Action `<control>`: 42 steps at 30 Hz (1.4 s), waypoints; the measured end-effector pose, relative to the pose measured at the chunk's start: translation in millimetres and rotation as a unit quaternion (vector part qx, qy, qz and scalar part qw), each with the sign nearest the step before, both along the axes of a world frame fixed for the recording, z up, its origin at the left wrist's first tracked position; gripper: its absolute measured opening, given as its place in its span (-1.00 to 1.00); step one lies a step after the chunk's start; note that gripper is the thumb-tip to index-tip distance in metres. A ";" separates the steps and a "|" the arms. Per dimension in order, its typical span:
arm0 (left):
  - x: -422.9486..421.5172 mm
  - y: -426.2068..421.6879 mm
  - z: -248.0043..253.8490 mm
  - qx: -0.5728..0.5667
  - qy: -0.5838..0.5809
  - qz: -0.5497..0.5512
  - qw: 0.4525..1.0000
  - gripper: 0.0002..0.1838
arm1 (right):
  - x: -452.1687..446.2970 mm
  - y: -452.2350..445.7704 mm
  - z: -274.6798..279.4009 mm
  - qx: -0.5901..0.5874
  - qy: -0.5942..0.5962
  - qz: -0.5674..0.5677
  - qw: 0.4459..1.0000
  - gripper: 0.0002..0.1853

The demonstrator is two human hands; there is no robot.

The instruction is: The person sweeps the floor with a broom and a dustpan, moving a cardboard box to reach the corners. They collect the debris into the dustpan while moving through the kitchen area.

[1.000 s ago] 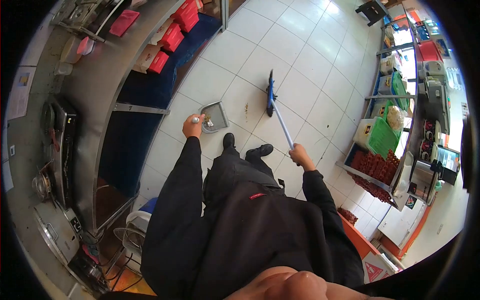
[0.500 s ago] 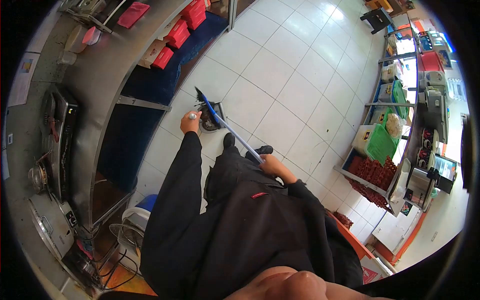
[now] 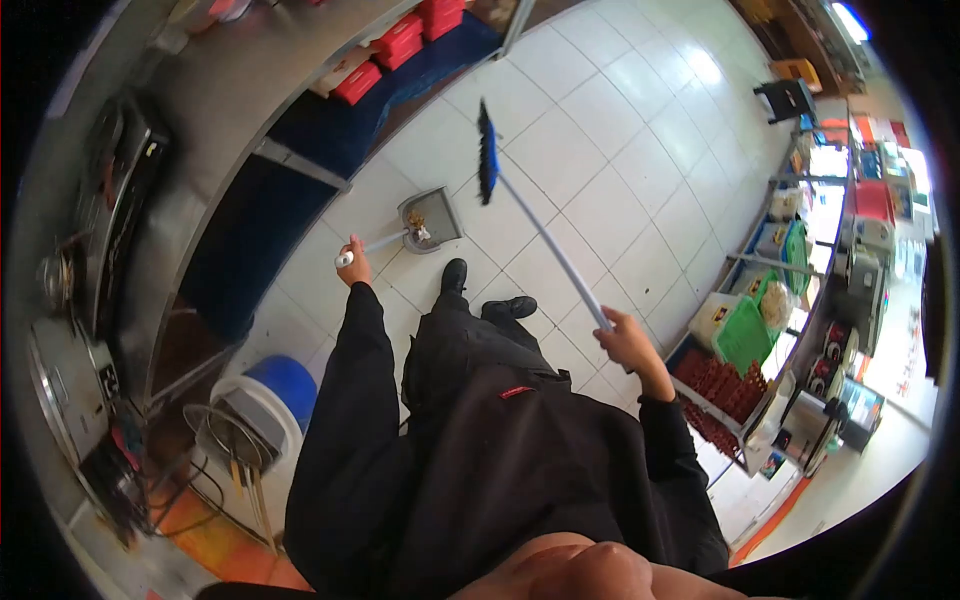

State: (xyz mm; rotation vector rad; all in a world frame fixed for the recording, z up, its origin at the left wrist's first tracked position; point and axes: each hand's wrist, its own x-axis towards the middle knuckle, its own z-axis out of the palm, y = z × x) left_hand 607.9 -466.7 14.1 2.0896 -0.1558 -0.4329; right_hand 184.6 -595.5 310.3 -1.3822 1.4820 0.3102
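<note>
My left hand (image 3: 355, 262) is closed round the white handle of a grey dustpan (image 3: 447, 212), whose pan is by the tiled floor in front of my feet. Brown and white sweepings (image 3: 419, 226) lie in the pan. In my right hand (image 3: 628, 342) is the grey pole of a broom (image 3: 550, 240). The broom slants up and away to a blue head with dark bristles (image 3: 487, 155), apart from the dustpan and beyond it. Whether the bristles touch the floor I cannot tell.
A steel counter (image 3: 230, 110) with red boxes (image 3: 400, 40) on its lower shelf runs along the left. Near my left side stands a white bucket with a blue part (image 3: 285, 390). Shelving with a green crate (image 3: 745, 330) and red egg trays (image 3: 722, 388) lines the right. A black stool (image 3: 787, 100) stands farther back.
The broom head has swung up and away from the dustpan, uncovering the sweepings. My right hand has moved right with the pole. My left hand has shifted left and slightly down.
</note>
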 end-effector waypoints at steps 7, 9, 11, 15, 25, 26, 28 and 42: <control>-16.9 107.0 12.6 0.011 0.031 0.125 0.992 -0.54 | 84.6 -94.0 -88.0 -0.206 0.098 0.304 0.925 -0.72; -36.7 126.2 32.7 -0.028 0.055 0.196 0.979 -0.55 | 122.1 -117.8 -133.5 -0.234 0.144 0.339 0.900 -0.78; -58.6 150.7 39.3 -0.094 0.080 0.261 0.957 -0.56 | 157.4 -133.9 -186.2 -0.259 0.156 0.416 0.858 -0.80; -101.9 198.3 36.9 -0.065 0.037 0.342 0.937 -0.52 | 237.0 -119.0 -227.7 -0.180 0.193 0.524 0.810 -0.77; -173.0 274.7 52.0 0.021 0.001 0.539 0.842 -0.50 | 199.4 -63.9 -288.6 -0.270 0.109 0.617 0.731 -0.61; -176.3 279.0 54.9 0.019 -0.003 0.540 0.841 -0.50 | 189.8 -64.2 -280.9 -0.273 0.105 0.617 0.731 -0.61; -182.0 287.0 64.5 0.057 -0.023 0.558 0.828 -0.49 | 164.8 -59.2 -259.6 -0.290 0.160 0.630 0.702 -0.57; -195.3 290.2 96.4 -0.063 0.043 0.635 0.768 -0.42 | -99.2 -13.7 -213.2 -0.202 0.168 0.667 0.697 -0.52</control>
